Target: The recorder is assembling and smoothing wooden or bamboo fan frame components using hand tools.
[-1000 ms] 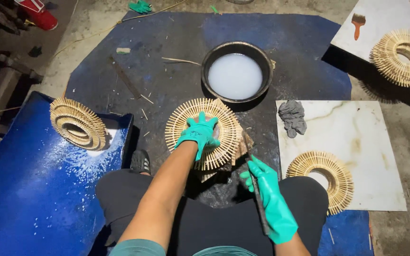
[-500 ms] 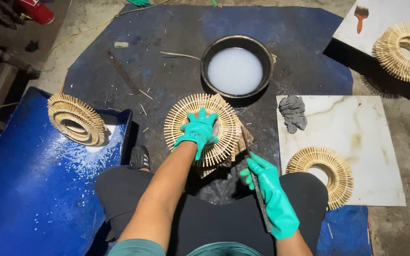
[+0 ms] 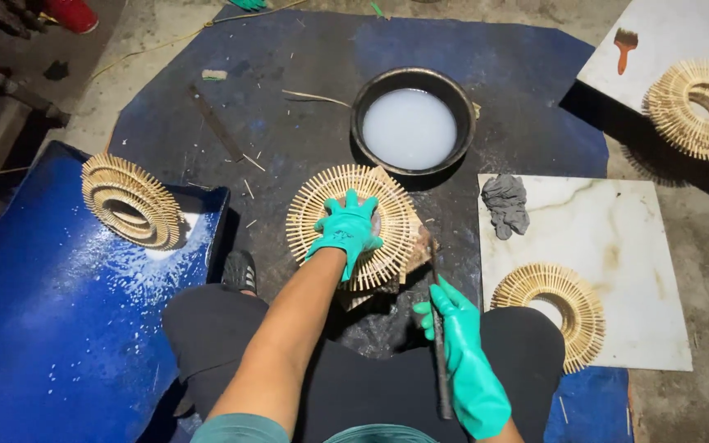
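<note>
My left hand [image 3: 346, 231], in a green glove, presses flat on the middle of a round ring of radiating bamboo sticks [image 3: 312, 205]. The ring lies on a small board on the dark mat [image 3: 289, 115] in front of my knees. Just to the right of the ring, my right hand [image 3: 463, 349], also in a green glove, grips the handle of a thin dark brush [image 3: 436, 283]. The brush tip points up beside the ring's right edge. A black bowl [image 3: 360, 115] of milky white liquid stands just beyond the ring.
A second stick ring [image 3: 129, 201] rests on a blue board [image 3: 43, 312] at the left. To the right, a marble tile [image 3: 617, 246] holds a grey rag [image 3: 505, 205] and another ring [image 3: 551, 303]. At the top right, a tile carries a ring [image 3: 695, 107] and an orange brush [image 3: 624, 45].
My right hand has shifted slightly up and closer to the ring's right edge with the brush. My left hand stays pressed on the ring.
</note>
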